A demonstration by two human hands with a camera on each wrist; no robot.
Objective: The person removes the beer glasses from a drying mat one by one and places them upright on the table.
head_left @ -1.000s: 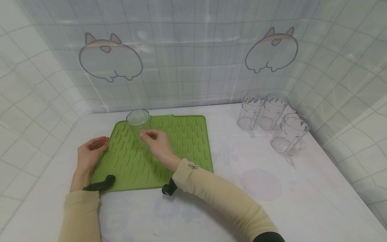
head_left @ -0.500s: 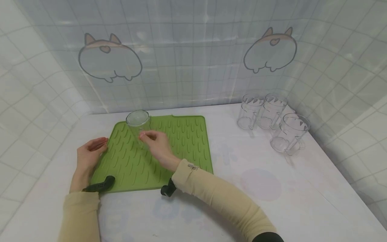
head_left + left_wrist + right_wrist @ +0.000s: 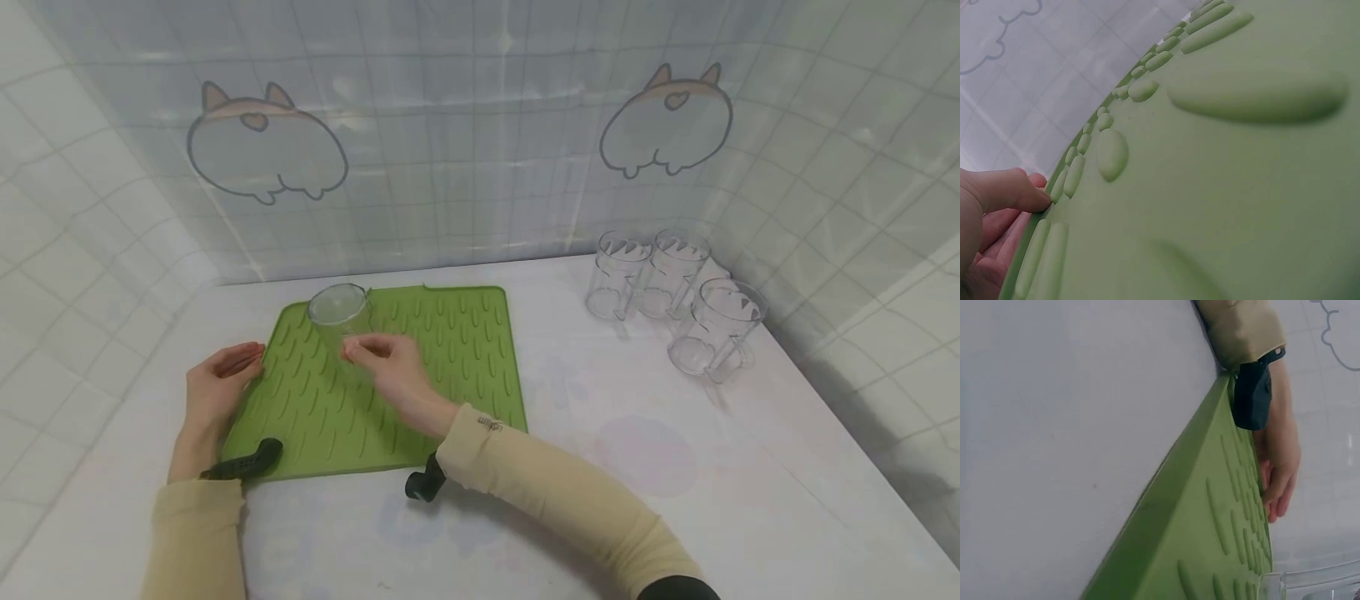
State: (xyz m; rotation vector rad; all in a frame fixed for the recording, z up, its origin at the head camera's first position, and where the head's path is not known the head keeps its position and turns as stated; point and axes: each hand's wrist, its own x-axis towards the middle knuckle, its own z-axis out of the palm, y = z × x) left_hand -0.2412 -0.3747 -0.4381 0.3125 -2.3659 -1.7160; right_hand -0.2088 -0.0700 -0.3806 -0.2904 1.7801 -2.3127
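My right hand (image 3: 393, 375) pinches the handle of a clear glass mug (image 3: 339, 310) over the left rear part of a green silicone drying mat (image 3: 450, 367). The mug's lower part blends into the green, so I cannot tell whether it touches the mat. Part of the glass mug (image 3: 1319, 581) also shows low in the right wrist view. At the mat's left edge, my left hand (image 3: 221, 383) holds on with the thumb. In the left wrist view, the thumb of the left hand (image 3: 1000, 200) lies on the mat's rim and the fingers are beyond it.
Several long raised ridges cover the mat. Three clear glass mugs with handles, a left one (image 3: 617, 279), a middle one (image 3: 671, 279) and a front one (image 3: 716, 329), stand at the right rear of the white tabletop (image 3: 600, 467). A tile-patterned sheet (image 3: 465, 167) lines the back and sides.
My right hand and the mug have shifted slightly toward me, and the mug leans a little differently. My left hand stays at the mat's edge; the head view has shifted slightly.
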